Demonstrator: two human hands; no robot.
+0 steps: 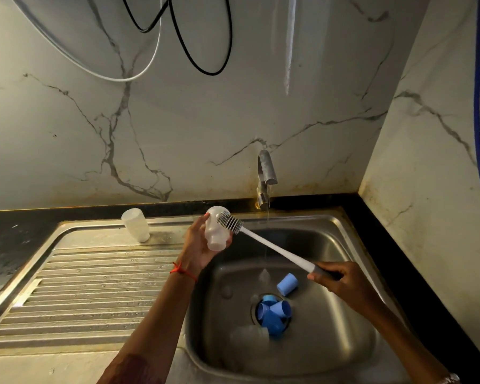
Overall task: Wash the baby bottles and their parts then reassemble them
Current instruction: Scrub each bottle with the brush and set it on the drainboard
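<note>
The black bench point(0, 239) carries a steel drainboard point(81, 273). A standing bottle point(135, 225), translucent white, is on the drainboard's rear edge.

The left hand point(197, 245) is raised over the left rim of the sink point(341, 245). Its fingers point(206, 216) are wrapped round the held bottle point(216, 231), which is translucent white, with its rounded end up and its narrow open neck down.

The grey bristle head of the brush point(229, 222) lies against the upper outer side of the held bottle. The white shaft slopes down to the right.

The tap point(266, 173) runs a thin stream into the sink, right of the held bottle.

The right hand point(336, 281) grasps the grey brush grip with its fingers clenched round it.

On the sink floor:
- One blue cap point(287, 284) lies on its side.
- More blue caps point(273, 314) cluster over the drain.
- A lying bottle point(250, 336), blurred, is just beside the cluster.
</note>
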